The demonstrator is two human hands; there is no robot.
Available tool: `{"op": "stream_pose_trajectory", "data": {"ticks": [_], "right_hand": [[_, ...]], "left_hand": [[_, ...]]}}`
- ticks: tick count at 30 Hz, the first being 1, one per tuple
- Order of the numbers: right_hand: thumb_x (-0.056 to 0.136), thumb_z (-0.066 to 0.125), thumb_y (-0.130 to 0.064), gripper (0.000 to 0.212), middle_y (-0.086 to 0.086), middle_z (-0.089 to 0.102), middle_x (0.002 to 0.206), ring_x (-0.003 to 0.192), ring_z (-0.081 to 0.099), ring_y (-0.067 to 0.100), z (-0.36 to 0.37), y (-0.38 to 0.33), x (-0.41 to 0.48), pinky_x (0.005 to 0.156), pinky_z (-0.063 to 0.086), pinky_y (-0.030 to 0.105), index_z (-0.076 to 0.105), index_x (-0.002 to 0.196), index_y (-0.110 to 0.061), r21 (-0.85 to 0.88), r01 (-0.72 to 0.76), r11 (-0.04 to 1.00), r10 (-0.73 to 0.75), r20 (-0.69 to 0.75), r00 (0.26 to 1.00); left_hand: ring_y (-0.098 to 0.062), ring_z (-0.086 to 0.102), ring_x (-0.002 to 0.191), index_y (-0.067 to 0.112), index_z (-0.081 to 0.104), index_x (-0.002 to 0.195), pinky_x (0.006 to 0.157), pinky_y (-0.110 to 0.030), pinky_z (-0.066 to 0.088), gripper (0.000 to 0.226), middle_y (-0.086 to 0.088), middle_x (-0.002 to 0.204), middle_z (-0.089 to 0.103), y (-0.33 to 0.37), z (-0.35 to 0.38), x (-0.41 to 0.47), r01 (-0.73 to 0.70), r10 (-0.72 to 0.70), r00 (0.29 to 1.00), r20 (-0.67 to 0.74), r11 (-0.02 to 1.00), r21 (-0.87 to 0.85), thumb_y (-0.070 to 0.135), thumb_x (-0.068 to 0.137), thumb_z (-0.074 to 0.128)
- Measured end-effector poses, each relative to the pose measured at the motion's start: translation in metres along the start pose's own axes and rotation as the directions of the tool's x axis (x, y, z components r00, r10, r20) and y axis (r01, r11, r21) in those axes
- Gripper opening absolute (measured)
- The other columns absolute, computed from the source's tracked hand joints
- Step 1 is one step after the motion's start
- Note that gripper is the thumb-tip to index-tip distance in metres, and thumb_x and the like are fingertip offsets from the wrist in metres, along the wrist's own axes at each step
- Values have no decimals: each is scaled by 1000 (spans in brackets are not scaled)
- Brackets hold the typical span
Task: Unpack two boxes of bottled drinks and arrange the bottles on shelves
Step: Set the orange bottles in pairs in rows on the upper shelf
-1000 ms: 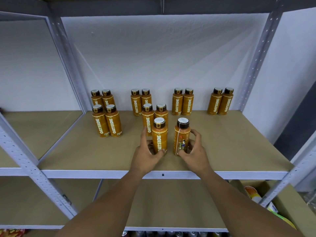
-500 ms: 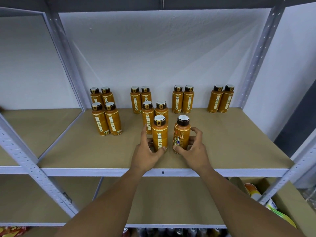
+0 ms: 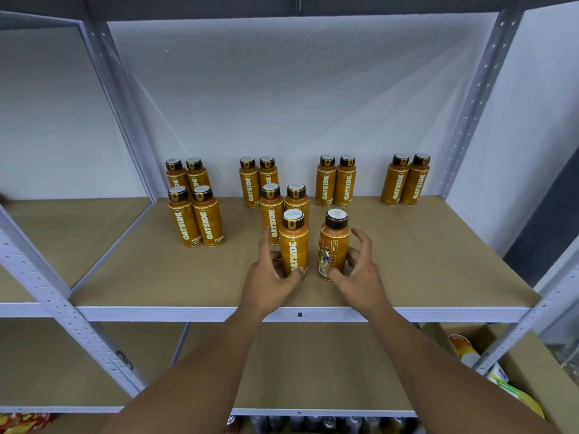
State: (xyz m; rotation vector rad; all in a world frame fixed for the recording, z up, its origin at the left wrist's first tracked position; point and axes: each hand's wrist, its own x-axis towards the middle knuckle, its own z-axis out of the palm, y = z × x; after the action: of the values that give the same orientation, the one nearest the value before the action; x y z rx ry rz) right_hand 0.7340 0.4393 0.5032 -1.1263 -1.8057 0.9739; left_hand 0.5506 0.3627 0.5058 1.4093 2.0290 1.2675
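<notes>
Gripping left bottle [image 3: 294, 245] with left hand [image 3: 267, 279] near front edge of shelf [image 3: 438, 270]. Cupping right bottle [image 3: 334, 242] loosely with right hand [image 3: 360, 277].

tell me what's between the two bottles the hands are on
Only bare shelf between the left-hand bottle and right-hand bottle, in the head view.

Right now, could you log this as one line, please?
left hand grips left Oatside bottle | right hand cups right bottle | both upright on shelf

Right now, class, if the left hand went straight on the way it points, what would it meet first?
The left hand grips the front bottle; beyond it, likely the second-row bottle just behind, though depth is unclear.
</notes>
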Motion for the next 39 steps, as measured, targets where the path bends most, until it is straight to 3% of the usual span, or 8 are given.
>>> {"op": "stream_pose_trajectory", "data": {"ticks": [5, 9, 14, 18, 22, 26, 31, 39], "right_hand": [[87, 78, -16, 91, 6, 52, 150, 135, 53, 26, 0, 1, 2, 106, 45, 33, 17, 152, -37, -30, -15, 999, 15, 7, 1000], [84, 83, -27, 93, 4, 50, 150, 132, 54, 24, 1, 1, 3, 101, 47, 29, 20, 152, -36, -52, -15, 999, 14, -16, 1000], [79, 86, -40, 97, 1, 52, 147, 119, 55, 14, 3, -1, 5, 95, 50, 27, 22, 152, -35, -70, -27, 997, 24, -41, 999], [79, 86, -41, 98, 1, 52, 147, 117, 54, 13, 3, -2, 4, 95, 50, 27, 22, 153, -35, -73, -21, 997, 18, -43, 999], [81, 84, -43, 98, -2, 46, 154, 133, 51, 18, 3, 0, 3, 99, 47, 28, 18, 153, -38, -45, -11, 999, 9, -38, 999], [89, 78, -25, 94, 1, 43, 158, 141, 47, 24, 1, 2, 3, 107, 44, 33, 13, 155, -40, -26, 2, 1000, -2, 8, 1000], [90, 74, -19, 93, 4, 50, 153, 134, 55, 27, 1, 2, 2, 105, 48, 37, 11, 155, -40, -73, -5, 997, 7, 26, 1000], [84, 82, -36, 94, 3, 57, 145, 124, 59, 20, 3, 5, 4, 95, 50, 28, 18, 152, -40, -96, -5, 995, 3, -23, 1000]], "left_hand": [[-18, 58, 129, 44, -3, 159, 103, -36, 51, 111, 3, 149, 54, -1, 0, 0, 1, -1, 1000, 1, 1000, 2, 45, 85, 81], [-17, 58, 128, 43, -3, 159, 100, -31, 49, 111, 3, 149, 54, 0, 0, 0, 1, -1, 1000, 6, 1000, -6, 44, 86, 81], [-17, 58, 129, 47, -4, 158, 104, -37, 51, 111, 3, 150, 54, 0, -1, -1, -5, 5, 1000, 2, 1000, -5, 46, 85, 80], [-18, 59, 128, 48, -3, 157, 104, -39, 52, 111, 3, 149, 55, 0, 0, -1, -9, 9, 1000, -2, 1000, -3, 47, 85, 80], [-18, 59, 127, 46, -3, 158, 104, -38, 52, 110, 3, 148, 56, -1, 0, -1, -5, 5, 1000, -4, 1000, -5, 46, 85, 80], [-17, 59, 127, 46, -2, 158, 104, -39, 53, 110, 3, 148, 55, -1, 0, 0, -3, 3, 1000, -3, 1000, 10, 46, 85, 80], [-17, 58, 128, 43, -3, 159, 101, -34, 50, 111, 3, 150, 53, -1, 1, 1, -2, 2, 1000, 0, 1000, 15, 47, 85, 80], [-15, 59, 125, 44, -2, 159, 96, -28, 49, 111, 4, 147, 56, -2, 1, 0, -1, 1, 1000, -5, 1000, 4, 46, 85, 80]]}}
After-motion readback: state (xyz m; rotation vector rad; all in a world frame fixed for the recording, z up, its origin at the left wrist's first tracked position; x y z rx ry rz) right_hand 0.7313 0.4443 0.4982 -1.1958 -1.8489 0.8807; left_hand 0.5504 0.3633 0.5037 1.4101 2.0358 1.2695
